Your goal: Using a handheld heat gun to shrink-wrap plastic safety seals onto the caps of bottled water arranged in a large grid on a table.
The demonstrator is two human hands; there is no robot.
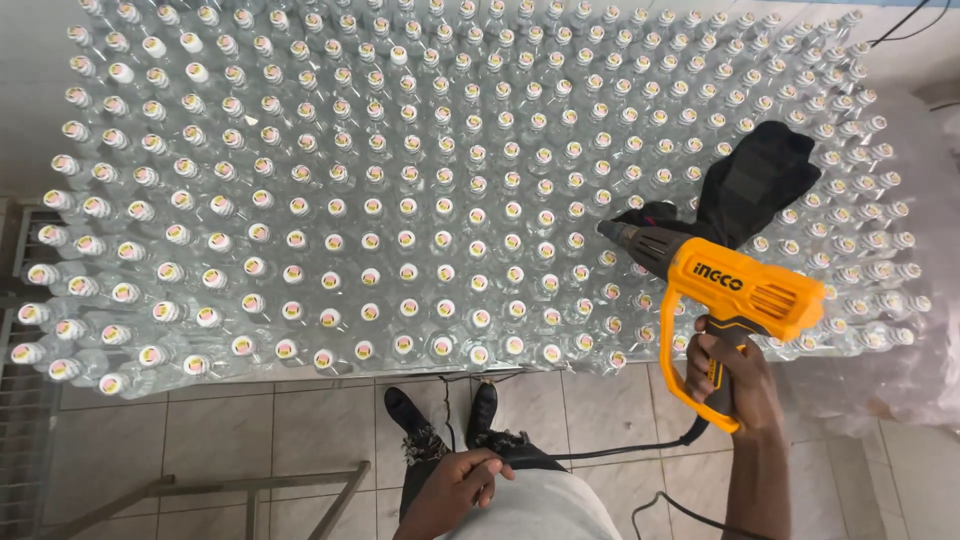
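My right hand (722,372) grips the handle of an orange and black heat gun (730,290). Its nozzle points left, over the capped tops of clear glass bottles (400,200) that stand packed in rows on a table. A black cloth or glove (755,180) lies on the bottle tops just behind the gun. My left hand (462,482) hangs low by my hip, fingers curled loosely around the gun's black power cord (600,452).
The bottle field fills the view from left to right, its near edge at about my feet (445,412). Clear plastic wrap (915,370) bunches at the right side. A metal frame (250,490) stands on the tiled floor at lower left, and a wire rack (20,420) at the far left.
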